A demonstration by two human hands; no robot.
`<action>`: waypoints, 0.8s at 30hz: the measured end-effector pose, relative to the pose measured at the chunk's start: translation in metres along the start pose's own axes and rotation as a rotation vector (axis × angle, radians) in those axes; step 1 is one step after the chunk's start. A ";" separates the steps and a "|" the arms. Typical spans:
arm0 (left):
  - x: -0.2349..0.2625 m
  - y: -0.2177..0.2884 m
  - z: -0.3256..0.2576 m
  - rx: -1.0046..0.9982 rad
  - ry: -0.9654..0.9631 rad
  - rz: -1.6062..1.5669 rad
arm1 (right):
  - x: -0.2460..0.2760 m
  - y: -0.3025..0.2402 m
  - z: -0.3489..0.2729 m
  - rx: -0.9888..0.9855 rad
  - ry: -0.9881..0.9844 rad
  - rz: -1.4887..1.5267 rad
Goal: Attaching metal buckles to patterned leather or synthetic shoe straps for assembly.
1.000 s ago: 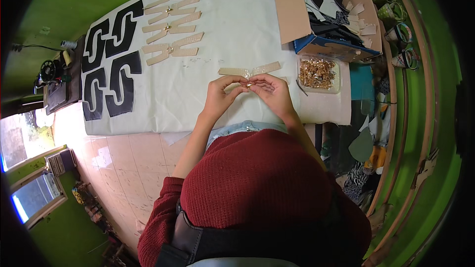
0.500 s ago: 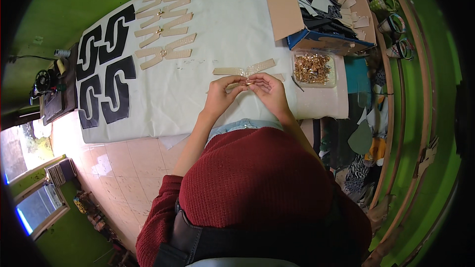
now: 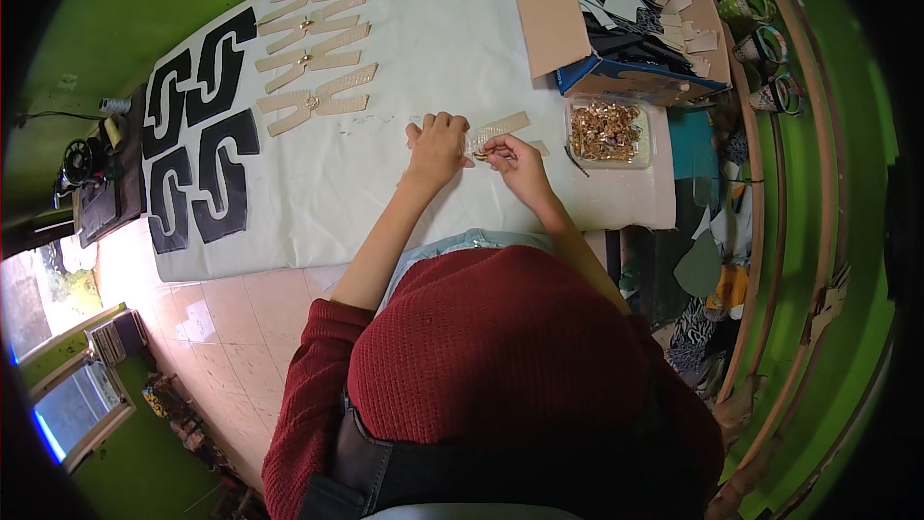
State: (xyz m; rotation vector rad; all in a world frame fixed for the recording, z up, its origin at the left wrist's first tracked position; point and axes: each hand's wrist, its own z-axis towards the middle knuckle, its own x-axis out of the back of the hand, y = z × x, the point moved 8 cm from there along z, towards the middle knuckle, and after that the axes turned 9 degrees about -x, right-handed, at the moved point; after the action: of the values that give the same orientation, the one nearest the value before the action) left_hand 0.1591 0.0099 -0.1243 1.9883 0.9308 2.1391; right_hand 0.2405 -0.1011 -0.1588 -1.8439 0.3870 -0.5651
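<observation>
Near middle top of frame, we see left hand (image 3: 435, 143) and right hand (image 3: 513, 156) close together on white sheet (image 3: 433, 29). Both pinch tan strap piece (image 3: 497, 127); left hand presses its left end flat, right fingers (image 3: 489, 146) nip tiny gold bit at its middle. Just right of hands: clear tub of gold buckles (image 3: 606, 133). Above tub: blue box (image 3: 635, 77) full of cut pieces. Upper left: finished tan straps (image 3: 313, 48), black curvy shapes (image 3: 197, 149) beside them.
</observation>
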 end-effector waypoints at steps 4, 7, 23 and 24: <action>0.000 0.000 0.005 -0.019 -0.073 0.076 | -0.005 0.016 0.005 -0.055 0.006 0.104; -0.002 -0.002 0.003 -0.041 -0.098 -0.050 | -0.008 0.023 0.006 -0.135 -0.011 0.096; 0.001 0.003 -0.005 -0.128 0.017 -0.103 | -0.007 0.014 0.015 -0.073 0.075 -0.036; 0.001 0.004 -0.005 -0.132 0.023 -0.104 | -0.006 0.010 0.014 -0.044 0.113 -0.021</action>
State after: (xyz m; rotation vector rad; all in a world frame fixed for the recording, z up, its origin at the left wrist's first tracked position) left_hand 0.1551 0.0055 -0.1216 1.8167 0.8525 2.1127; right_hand 0.2436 -0.0905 -0.1729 -1.8652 0.4595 -0.6818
